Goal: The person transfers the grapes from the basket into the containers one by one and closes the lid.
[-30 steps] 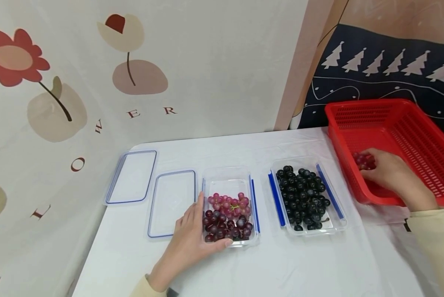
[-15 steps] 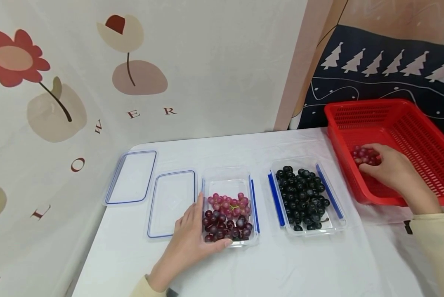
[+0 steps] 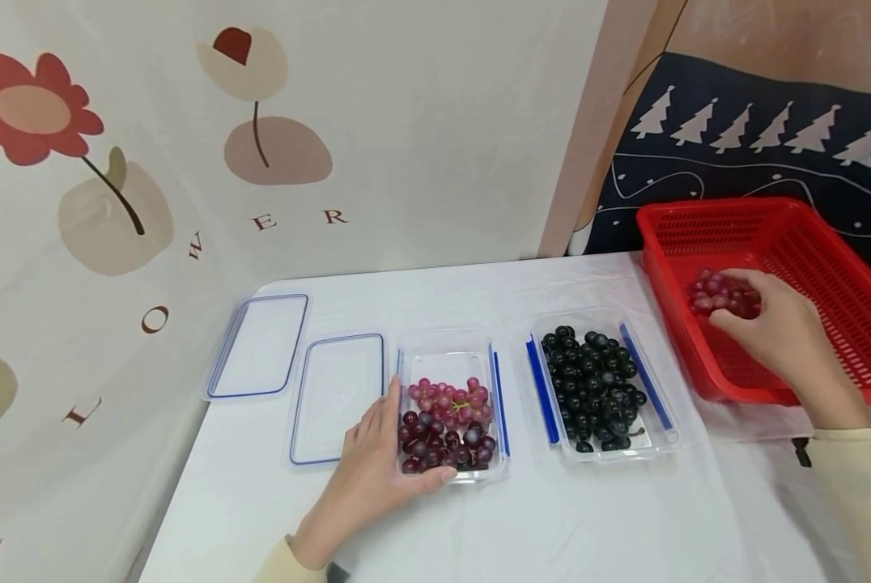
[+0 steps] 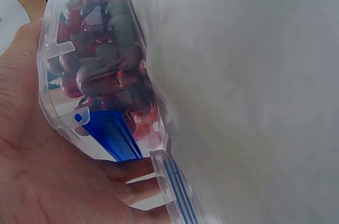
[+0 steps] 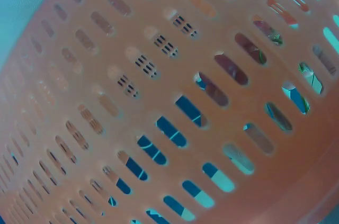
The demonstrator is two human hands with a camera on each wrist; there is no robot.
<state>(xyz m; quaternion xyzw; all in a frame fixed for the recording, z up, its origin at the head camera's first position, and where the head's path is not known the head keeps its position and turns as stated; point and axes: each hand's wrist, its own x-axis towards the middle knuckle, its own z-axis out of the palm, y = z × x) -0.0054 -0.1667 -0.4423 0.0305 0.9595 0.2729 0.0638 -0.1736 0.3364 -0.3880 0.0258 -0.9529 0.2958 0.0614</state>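
Note:
My left hand (image 3: 373, 461) rests against a clear plastic container (image 3: 450, 344), its thumb along the front edge and its straight fingers down the left side. Inside lie pink grapes (image 3: 443, 398) and, nearer the front, dark red grapes (image 3: 435, 444). The left wrist view shows the dark red grapes (image 4: 100, 54) through the container's wall, beside the palm. Over in the red basket (image 3: 664, 279), my right hand (image 3: 788, 332) holds a bunch of red grapes (image 3: 708, 293) between thumb and fingers. Only the basket's slotted wall (image 5: 175, 83) fills most of the right wrist view, so hand and bunch are hidden there.
A second clear container (image 3: 647, 445) with blue side clips, filled with black grapes (image 3: 596, 389), stands between the first container and the basket. Two clear lids with blue seals, a farther lid (image 3: 264, 348) and a nearer lid (image 3: 337, 397), lie on the left of the white-covered table (image 3: 552, 526).
My right hand has moved slightly up and back inside the red basket, and more of the red grape bunch shows. The left hand stays against the container.

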